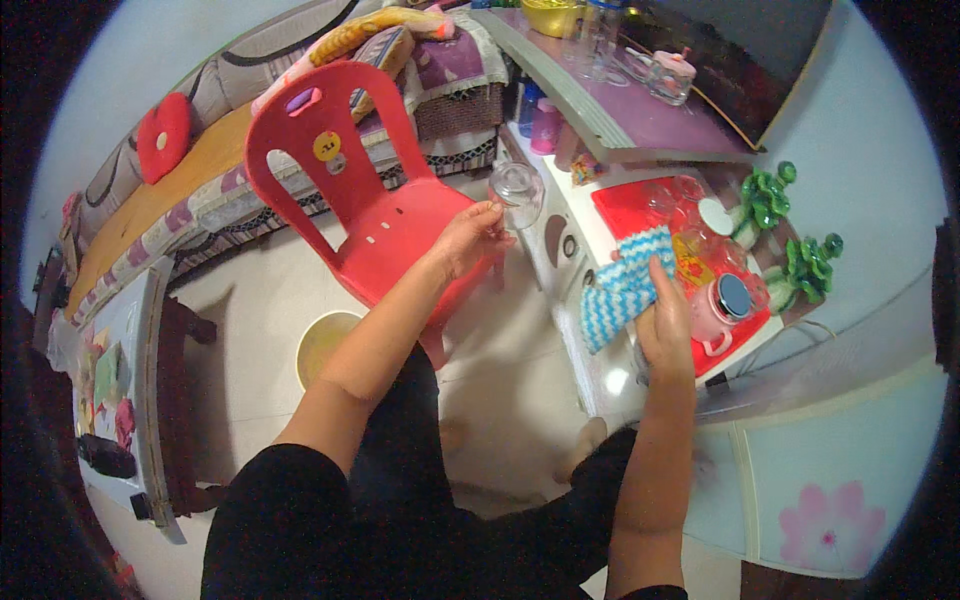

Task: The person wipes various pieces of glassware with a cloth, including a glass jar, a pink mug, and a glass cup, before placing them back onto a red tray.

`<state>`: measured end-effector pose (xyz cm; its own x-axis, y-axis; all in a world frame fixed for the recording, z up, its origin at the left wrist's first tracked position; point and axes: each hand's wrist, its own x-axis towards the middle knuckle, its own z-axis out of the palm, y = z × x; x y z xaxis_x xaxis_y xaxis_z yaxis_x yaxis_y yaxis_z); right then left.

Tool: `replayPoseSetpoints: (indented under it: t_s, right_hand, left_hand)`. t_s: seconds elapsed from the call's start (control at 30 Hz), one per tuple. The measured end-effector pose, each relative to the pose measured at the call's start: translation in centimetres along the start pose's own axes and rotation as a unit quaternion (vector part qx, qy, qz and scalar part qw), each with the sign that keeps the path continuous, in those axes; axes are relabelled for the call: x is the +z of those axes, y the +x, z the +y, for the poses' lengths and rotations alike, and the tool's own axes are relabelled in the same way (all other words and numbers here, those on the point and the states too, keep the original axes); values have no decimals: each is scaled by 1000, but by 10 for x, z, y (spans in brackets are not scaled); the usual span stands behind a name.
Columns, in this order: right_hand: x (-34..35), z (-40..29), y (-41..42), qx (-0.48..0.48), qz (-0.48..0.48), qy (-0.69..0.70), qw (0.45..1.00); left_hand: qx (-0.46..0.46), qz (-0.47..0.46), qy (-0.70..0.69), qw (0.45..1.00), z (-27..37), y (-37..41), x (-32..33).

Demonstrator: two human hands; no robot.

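Observation:
My left hand [480, 234] grips a clear glass vessel [517, 195], perhaps a jar or cup, above the gap between the red plastic chair [420, 217] and the white cabinet. In my right hand [664, 326] is a folded blue and white striped cloth [628, 292], held over the cabinet's front edge. Beside that hand a pink mug with a dark, shiny lid [724, 307] stands on a red tray [619, 199]. Several clear glasses [684, 191] and a white round lid [715, 217] are also on the tray.
A purple-topped shelf [637, 112] above the cabinet holds a glass jar with a pink lid [671, 77] and a yellow bowl [553, 16]. Green ornaments [808, 274] stand behind the tray. A bin [326, 346] is on the floor. A low table [146, 322] stands left, a sofa [202, 180] behind.

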<state>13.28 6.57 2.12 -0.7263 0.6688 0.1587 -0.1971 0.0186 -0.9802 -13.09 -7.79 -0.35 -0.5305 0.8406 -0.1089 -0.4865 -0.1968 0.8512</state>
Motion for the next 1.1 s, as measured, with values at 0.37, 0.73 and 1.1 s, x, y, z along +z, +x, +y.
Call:
replayPoseSetpoints:
  t_s: [0.37, 0.73, 1.1]
  right_hand:
    - [-29, -17, -2, 49, 224, -472, 851]
    - [52, -24, -13, -268, 62, -563, 779]
    - [16, -19, 5, -104, 139, -289, 942]
  left_hand:
    - [-23, 40, 49, 998, -32, -31, 80]
    - [16, -7, 104, 994, -66, -43, 110]
    - [105, -128, 307, 937, -60, -52, 115]
